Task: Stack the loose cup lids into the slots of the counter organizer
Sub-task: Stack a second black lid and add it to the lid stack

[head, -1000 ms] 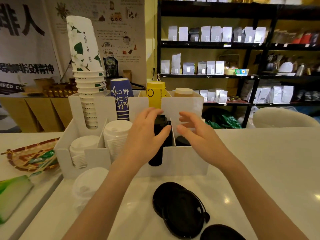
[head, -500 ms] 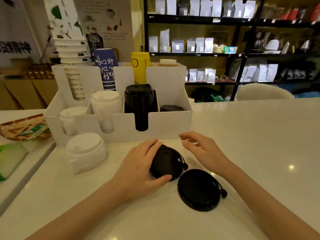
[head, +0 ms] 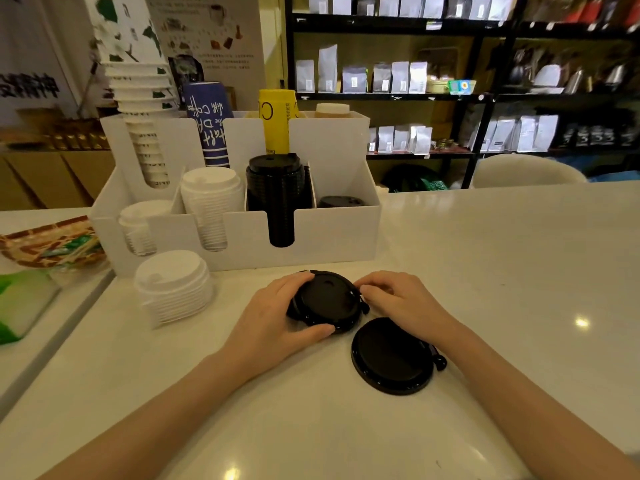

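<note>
On the counter [head: 485, 271] in front of the organizer [head: 329, 237], my left hand [head: 273, 320] and right hand [head: 401, 299] clasp a flat-lying black lid [head: 329, 299], top up, tab toward the right.

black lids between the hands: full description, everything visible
The black lids are a short, slightly offset stack of round, glossy plastic-looking lids, flat on the white counter before the organizer. The top one shows a small sip hole and a plug tab at right. The left hand cups one side; the right hand touches the other.
</note>
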`<action>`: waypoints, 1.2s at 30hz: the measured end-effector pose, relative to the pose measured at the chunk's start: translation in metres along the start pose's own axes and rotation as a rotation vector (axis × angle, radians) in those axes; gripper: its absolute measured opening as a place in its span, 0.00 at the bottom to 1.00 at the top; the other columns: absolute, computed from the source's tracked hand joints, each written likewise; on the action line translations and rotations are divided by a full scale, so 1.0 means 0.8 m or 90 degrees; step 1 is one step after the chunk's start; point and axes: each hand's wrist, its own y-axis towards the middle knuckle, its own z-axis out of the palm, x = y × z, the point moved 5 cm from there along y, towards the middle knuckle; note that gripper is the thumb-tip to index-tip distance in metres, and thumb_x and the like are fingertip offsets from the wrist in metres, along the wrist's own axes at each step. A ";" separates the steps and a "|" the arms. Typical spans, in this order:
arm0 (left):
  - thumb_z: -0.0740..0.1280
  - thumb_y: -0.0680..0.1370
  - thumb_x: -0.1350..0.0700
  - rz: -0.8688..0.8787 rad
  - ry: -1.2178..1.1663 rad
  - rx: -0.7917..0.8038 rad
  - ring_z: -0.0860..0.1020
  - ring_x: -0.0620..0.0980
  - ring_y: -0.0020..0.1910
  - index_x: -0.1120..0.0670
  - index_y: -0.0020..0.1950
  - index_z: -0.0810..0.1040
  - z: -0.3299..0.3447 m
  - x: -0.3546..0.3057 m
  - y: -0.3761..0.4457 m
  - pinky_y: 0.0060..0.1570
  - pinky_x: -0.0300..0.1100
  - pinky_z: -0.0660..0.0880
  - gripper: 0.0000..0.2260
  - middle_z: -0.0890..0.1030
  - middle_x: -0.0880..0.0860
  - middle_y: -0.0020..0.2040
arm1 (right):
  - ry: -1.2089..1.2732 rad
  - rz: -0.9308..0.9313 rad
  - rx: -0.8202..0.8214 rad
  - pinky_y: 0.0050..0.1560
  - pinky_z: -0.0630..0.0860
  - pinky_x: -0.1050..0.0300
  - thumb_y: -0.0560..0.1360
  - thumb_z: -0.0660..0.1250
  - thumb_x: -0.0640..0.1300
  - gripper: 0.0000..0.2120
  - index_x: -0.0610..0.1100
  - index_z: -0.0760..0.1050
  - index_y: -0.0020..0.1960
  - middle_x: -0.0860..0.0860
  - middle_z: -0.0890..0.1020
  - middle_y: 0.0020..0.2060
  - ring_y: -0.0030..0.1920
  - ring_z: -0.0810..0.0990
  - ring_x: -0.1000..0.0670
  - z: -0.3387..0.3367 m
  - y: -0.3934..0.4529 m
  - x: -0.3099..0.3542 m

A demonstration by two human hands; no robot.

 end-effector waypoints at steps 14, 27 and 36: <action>0.69 0.60 0.39 0.026 -0.049 -0.227 0.68 0.34 0.53 0.50 0.59 0.73 -0.077 -0.022 0.048 0.51 0.19 0.63 0.31 0.72 0.42 0.57 | 0.069 -0.128 -0.121 0.48 0.65 0.73 0.77 0.56 0.42 0.15 0.46 0.74 0.61 0.51 0.77 0.50 0.52 0.73 0.55 -0.030 0.048 0.072; 0.74 0.63 0.46 -0.029 -0.089 -0.419 0.73 0.42 0.52 0.52 0.57 0.75 -0.144 0.005 0.131 0.48 0.22 0.66 0.25 0.80 0.50 0.54 | 0.202 -0.171 -0.244 0.63 0.67 0.56 0.76 0.54 0.50 0.18 0.46 0.72 0.61 0.52 0.77 0.57 0.62 0.71 0.51 -0.039 0.141 0.136; 0.71 0.66 0.44 -0.085 -0.014 -0.388 0.73 0.49 0.58 0.54 0.61 0.72 -0.137 0.035 0.164 0.54 0.38 0.66 0.26 0.78 0.53 0.59 | 0.277 -0.072 -0.100 0.70 0.55 0.53 0.78 0.46 0.55 0.23 0.53 0.56 0.72 0.52 0.62 0.71 0.72 0.58 0.51 -0.015 0.179 0.124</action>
